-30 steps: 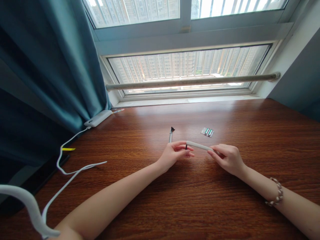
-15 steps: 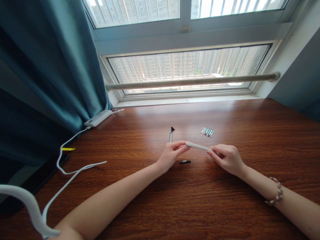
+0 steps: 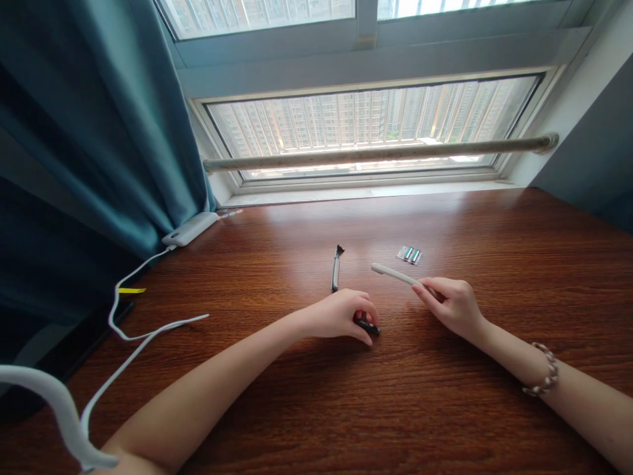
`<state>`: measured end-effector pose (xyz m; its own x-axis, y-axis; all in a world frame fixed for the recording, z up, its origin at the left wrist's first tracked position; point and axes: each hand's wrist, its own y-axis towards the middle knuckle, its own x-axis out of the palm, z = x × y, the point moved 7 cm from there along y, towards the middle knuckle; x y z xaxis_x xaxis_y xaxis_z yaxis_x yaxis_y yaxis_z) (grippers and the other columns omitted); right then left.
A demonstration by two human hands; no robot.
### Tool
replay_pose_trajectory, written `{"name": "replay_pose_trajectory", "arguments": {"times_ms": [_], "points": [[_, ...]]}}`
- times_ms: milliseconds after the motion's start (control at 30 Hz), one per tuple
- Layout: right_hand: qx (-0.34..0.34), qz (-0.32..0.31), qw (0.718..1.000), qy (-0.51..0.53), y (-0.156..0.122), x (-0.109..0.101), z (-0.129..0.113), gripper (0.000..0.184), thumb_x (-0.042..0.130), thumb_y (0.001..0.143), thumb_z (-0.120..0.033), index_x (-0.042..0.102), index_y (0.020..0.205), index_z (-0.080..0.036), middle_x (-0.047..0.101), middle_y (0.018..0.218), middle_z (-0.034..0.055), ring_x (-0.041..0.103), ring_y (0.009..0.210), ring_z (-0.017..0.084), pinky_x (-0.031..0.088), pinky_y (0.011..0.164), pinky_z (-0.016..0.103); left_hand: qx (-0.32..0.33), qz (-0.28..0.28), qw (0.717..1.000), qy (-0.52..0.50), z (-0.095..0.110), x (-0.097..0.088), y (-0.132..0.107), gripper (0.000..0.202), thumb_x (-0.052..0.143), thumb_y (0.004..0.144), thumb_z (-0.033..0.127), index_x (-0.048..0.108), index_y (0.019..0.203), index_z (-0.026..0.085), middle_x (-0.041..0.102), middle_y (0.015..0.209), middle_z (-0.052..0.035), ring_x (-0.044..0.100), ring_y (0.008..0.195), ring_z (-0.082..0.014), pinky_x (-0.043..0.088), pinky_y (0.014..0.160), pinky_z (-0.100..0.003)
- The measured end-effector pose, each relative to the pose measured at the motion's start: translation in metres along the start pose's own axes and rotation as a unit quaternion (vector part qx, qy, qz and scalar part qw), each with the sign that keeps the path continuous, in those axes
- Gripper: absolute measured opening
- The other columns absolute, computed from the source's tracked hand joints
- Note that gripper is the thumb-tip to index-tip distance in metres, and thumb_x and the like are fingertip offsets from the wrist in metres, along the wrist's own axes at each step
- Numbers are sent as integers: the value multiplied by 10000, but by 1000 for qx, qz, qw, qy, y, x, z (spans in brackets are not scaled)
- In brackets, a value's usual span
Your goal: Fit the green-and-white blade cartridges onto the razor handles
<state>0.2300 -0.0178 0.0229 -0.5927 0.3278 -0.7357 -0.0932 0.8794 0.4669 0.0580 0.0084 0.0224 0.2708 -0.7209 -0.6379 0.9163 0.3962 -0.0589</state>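
My right hand [image 3: 452, 302] pinches the rear end of a slim white toothbrush [image 3: 395, 273]. Its head, with short bristles underneath, points left above the table. Over the table, my left hand [image 3: 346, 315] curls above a small black oblong piece [image 3: 368, 326]. The fingertips touch that piece and partly cover it, while the thumb stands apart from it on the near side. Just beyond my left hand lies a grey-and-black razor [image 3: 335, 269], its head pointing away. Farther right rests a clear pack [image 3: 409, 255] with two green-and-white razor cartridges.
White cables [image 3: 148, 338] run along the left of the brown wooden table [image 3: 316, 409]. A white power bank [image 3: 190, 229] lies by the blue curtain [image 3: 119, 119]. A yellow strip [image 3: 131, 290] sits near the left edge. Behind the table are a window and a horizontal rail [image 3: 376, 156].
My left hand has let go of the toothbrush head and moved down to the black piece, which now lies at a different tilt. The toothbrush stays in my right hand, its head slightly higher.
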Motion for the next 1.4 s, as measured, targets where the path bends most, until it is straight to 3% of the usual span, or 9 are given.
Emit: {"name": "replay_pose_trajectory", "arguments": {"times_ms": [133, 233, 367, 500, 767, 900, 1133, 1267, 1400], "points": [[3, 0, 1000, 2, 0, 0, 0, 273, 489, 833, -382, 633, 729, -175, 448, 501, -20, 399, 478, 98, 259, 518, 238, 7, -2, 999, 50, -3, 2, 2, 152, 646, 679, 272, 619, 714, 126, 513, 706, -7, 450, 633, -80, 366, 585, -189], [3, 5, 1000, 3, -1, -1, 1, 272, 488, 834, -378, 630, 730, -171, 447, 505, -19, 398, 478, 98, 258, 516, 239, -33, 62, 997, -41, -12, -5, 4, 205, 628, 694, 315, 610, 747, 117, 536, 713, -17, 463, 624, -82, 369, 569, -191], [-4, 11, 1000, 13, -1, -2, 0, 266, 487, 838, -362, 623, 724, -163, 444, 506, -19, 389, 472, 95, 261, 512, 239, -100, 133, 962, -216, -27, -9, 2, 303, 598, 718, 360, 595, 880, 104, 611, 738, -59, 528, 599, -100, 398, 556, -207], [-23, 18, 999, 29, -1, -4, -3, 241, 493, 837, -335, 623, 742, -156, 462, 520, -16, 396, 474, 93, 274, 514, 234, -76, 160, 933, -312, -23, -11, 1, 322, 575, 740, 354, 579, 928, 93, 630, 859, -107, 562, 564, -107, 426, 523, -219], [-46, -10, 999, 5, -2, 0, -6, 224, 511, 824, -340, 636, 772, -163, 480, 533, -5, 416, 498, 106, 282, 529, 239, -22, 216, 916, -337, -7, -23, -1, 286, 545, 770, 309, 607, 907, 67, 631, 865, -120, 591, 606, -127, 499, 618, -270], [-29, -1, 1000, -1, -2, 0, -3, 241, 494, 834, -349, 637, 765, -167, 493, 539, -4, 428, 499, 106, 285, 534, 237, -21, 228, 902, -366, -12, -21, -1, 299, 564, 759, 303, 589, 949, 73, 617, 953, -137, 616, 668, -158, 508, 670, -311], [-46, -10, 999, -10, -2, 2, -5, 253, 490, 834, -356, 646, 774, -167, 493, 531, 3, 417, 492, 108, 290, 526, 236, -29, 264, 863, -429, -24, -21, -1, 297, 654, 688, 254, 567, 926, 100, 658, 861, -100, 618, 858, -216, 453, 856, -382], [-54, -20, 998, -10, -2, 3, -8, 257, 490, 832, -361, 650, 783, -166, 499, 524, 6, 419, 490, 113, 298, 525, 236, -38, 276, 873, -399, -25, -24, -2, 306, 664, 675, 253, 594, 927, 94, 631, 982, -116, 588, 939, -205, 420, 908, -353], [-18, -12, 999, 25, 1, 0, -2, 286, 462, 848, -371, 643, 759, -168, 516, 528, 3, 429, 474, 104, 296, 501, 228, -10, 279, 869, -410, -21, -28, -3, 393, 677, 659, 214, 537, 1012, 113, 612, 1022, -125, 581, 955, -207, 420, 900, -364]]}}
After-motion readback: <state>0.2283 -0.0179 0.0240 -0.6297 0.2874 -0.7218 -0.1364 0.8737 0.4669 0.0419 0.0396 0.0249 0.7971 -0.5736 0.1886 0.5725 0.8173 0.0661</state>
